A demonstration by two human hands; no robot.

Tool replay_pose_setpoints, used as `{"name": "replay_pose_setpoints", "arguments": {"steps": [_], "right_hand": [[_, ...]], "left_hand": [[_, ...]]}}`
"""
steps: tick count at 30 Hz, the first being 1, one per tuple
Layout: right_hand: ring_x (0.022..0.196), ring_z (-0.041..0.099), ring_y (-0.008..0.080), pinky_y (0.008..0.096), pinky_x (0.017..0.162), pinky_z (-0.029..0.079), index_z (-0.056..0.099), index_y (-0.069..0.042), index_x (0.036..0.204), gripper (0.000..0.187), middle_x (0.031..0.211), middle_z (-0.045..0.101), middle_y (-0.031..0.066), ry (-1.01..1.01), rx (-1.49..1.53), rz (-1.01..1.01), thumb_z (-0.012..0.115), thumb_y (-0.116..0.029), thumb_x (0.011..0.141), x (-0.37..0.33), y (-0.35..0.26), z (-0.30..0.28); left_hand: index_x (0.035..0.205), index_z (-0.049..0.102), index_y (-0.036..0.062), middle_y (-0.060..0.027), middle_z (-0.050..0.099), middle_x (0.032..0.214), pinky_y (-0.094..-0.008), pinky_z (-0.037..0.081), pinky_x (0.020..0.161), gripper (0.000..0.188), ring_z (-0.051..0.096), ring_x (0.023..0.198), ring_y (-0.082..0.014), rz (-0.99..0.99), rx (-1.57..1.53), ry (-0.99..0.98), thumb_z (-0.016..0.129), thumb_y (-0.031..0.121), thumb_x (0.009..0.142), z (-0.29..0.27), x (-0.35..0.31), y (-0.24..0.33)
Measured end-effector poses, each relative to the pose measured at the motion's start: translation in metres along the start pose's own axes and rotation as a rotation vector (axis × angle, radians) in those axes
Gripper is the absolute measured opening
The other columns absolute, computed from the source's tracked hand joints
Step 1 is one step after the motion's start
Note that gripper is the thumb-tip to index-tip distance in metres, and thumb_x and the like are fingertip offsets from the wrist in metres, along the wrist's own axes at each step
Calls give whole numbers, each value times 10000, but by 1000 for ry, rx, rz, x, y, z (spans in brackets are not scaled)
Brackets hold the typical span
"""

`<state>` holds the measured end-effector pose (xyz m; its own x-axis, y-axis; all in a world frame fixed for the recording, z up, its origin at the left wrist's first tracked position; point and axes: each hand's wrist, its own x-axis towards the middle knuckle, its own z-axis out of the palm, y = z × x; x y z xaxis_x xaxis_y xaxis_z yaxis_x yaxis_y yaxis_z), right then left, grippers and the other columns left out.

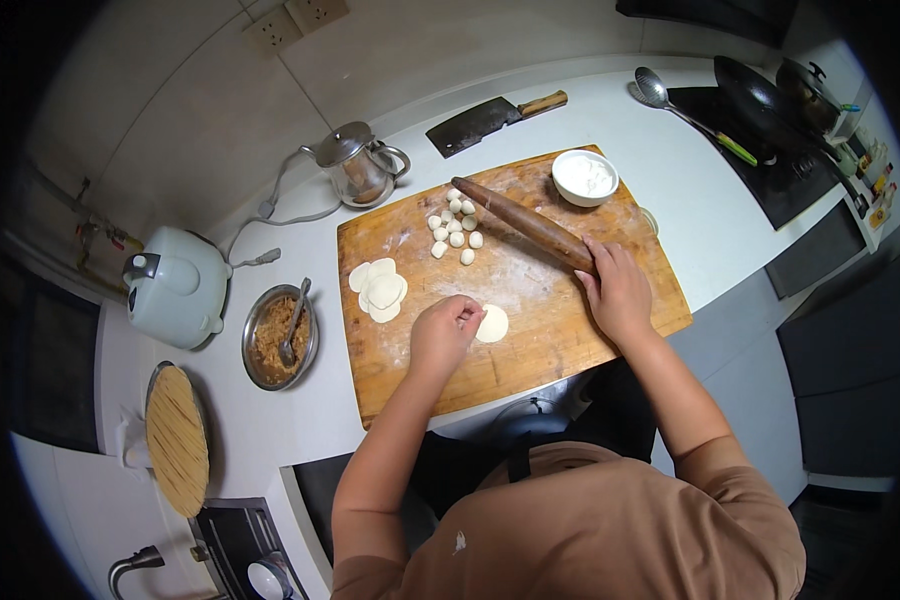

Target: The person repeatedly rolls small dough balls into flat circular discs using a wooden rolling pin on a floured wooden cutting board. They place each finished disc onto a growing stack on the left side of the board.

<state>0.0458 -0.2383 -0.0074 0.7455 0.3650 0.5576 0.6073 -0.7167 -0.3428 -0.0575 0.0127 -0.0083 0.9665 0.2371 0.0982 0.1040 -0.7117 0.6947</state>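
My left hand (444, 337) pinches the left edge of a round dough wrapper (492, 324) that lies flat on the wooden board (560, 355). Under my right hand (619, 290) is the near end of a dark wooden rolling pin (525, 222); the fingers close round it, and its far end points up and left. Several small dough balls (456, 239) sit left of the pin, near the board's far side. To the left of my left hand, rolled wrappers (382, 290) overlap in a pile. A white bowl of flour (585, 178) stands at the board's far right corner.
Left of the board are a metal bowl of filling (281, 338) with a spoon, a kettle (358, 165), a pale appliance (177, 287) and a round woven tray (177, 440). Behind it lies a cleaver (475, 125). A skimmer (653, 88) rests near the stove (785, 185).
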Motion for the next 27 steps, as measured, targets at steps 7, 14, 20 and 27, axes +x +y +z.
{"name": "replay_pose_setpoints", "arguments": {"steps": [7, 14, 20, 27], "right_hand": [[1003, 595, 333, 415, 815, 505, 556, -101, 1356, 544, 1076, 603, 129, 5, 36, 1, 735, -130, 842, 0, 1, 2], [988, 593, 328, 411, 797, 503, 560, -99, 1352, 543, 1066, 598, 124, 49, 32, 21, 738, -129, 840, -2, 4, 0], [967, 590, 328, 412, 779, 496, 559, -102, 1352, 549, 1050, 594, 125, 52, 58, 27, 742, -126, 835, 0, 2, 0], [996, 597, 323, 414, 811, 508, 582, -75, 1306, 504, 1075, 613, 125, 47, 56, 15, 740, -145, 833, 0, 3, -1]], "left_hand": [[1051, 687, 3, -56, 704, 916, -247, 539, 784, 216, 657, 839, -101, 7, -264, -20, 744, -1, 843, 4, -7, 0], [1128, 680, 13, -95, 701, 1061, -295, 533, 864, 242, 664, 939, -193, -128, -208, 335, 658, -8, 887, -56, 8, -30], [1344, 569, 7, -181, 524, 1437, -400, 380, 1140, 400, 494, 1333, -333, 60, 340, 227, 555, 68, 949, -67, 33, -29], [1355, 558, 13, -194, 531, 1421, -413, 401, 1118, 434, 513, 1301, -356, 138, 351, 63, 593, 90, 930, -15, 44, -21]]}}
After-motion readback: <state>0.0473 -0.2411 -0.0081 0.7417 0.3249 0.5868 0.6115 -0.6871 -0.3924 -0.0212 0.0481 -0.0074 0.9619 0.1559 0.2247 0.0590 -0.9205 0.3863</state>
